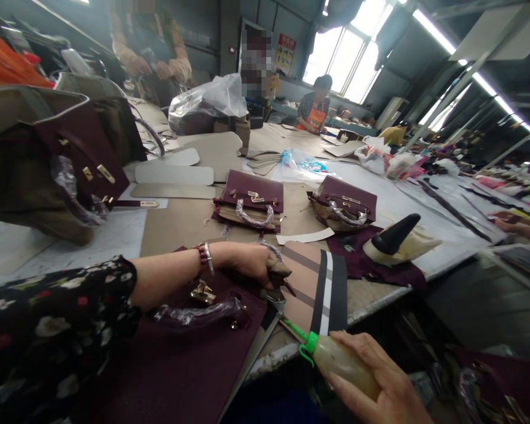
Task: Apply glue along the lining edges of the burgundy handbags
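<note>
My right hand (380, 377) is wrapped round a squeeze bottle (344, 359) with a green nozzle, filled with something yellowish. The nozzle tip points left, close to the edge of a maroon handbag (189, 365). My left hand (251, 262) reaches across that bag, its fingers closed on a brown fabric edge (279, 270) at the bag's far side. The bag lies flat toward me, its plastic-wrapped handle (198, 312) and gold clasp (202, 291) facing up. Beneath the nozzle, a tan panel with dark and white strips (311, 288) rests on the table. Whether the nozzle touches the bag I cannot tell.
Two smaller maroon handbags (256, 197) lie beyond my hands. A large bag (88, 147) stands at left. A cream container with a black cone (393, 238) sits on maroon material (366, 259) near the table edge. Other people (315, 109) are around the table.
</note>
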The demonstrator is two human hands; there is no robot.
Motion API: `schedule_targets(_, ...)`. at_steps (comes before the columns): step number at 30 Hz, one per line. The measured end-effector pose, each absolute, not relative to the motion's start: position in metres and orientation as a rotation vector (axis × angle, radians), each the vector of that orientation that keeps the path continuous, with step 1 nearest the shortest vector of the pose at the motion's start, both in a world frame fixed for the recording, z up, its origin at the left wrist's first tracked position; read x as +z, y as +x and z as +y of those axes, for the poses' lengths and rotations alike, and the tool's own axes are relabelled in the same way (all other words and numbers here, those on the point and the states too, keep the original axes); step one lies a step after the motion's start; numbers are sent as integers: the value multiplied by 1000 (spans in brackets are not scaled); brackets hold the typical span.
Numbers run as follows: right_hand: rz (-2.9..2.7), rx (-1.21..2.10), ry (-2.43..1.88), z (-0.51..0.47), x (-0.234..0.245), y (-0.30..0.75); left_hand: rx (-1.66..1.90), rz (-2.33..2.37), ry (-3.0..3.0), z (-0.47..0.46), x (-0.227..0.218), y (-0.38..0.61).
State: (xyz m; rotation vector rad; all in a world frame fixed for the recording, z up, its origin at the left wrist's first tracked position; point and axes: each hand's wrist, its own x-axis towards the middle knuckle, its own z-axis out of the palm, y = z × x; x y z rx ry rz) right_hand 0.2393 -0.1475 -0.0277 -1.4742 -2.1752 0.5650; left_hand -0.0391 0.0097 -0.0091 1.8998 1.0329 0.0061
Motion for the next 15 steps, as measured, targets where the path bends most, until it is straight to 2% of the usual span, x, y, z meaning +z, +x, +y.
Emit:
schedule_targets(5,-2228,605,-1580,-141,-15,235,-62,1067,1899,8,-7,-38)
schedule_targets(15,-2302,606,-1510,-133,-4,231,-35,1080,1911,4,-4,-37)
